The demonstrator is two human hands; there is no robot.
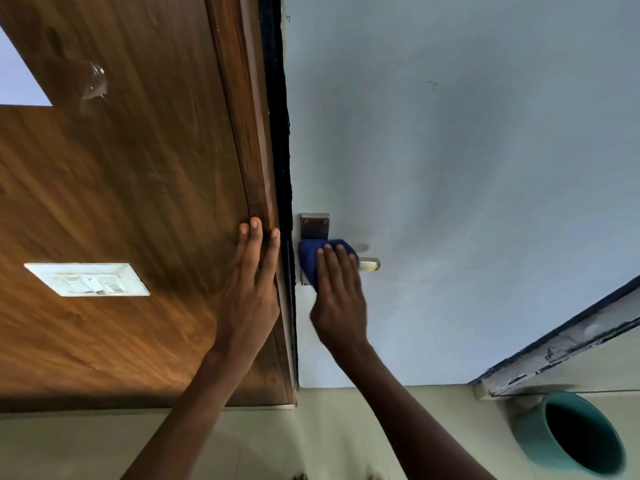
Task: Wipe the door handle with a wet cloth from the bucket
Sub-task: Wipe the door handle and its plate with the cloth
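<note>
Mid-frame: right hand (pixel 337 292) presses blue cloth (pixel 311 259) on door handle (pixel 369 264), left hand (pixel 254 271) flat, released on wood panel (pixel 121 188); wrap lever fully, sweep toward exposed tip.

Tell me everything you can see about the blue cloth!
The blue cloth is dark blue and soft-looking, bunched into a wad. The right hand presses it against the metal door handle, fingers spread over it. It covers the handle's inner part and the plate's lower half; only the lever's tip shows. Whether it is wet cannot be seen.
</note>
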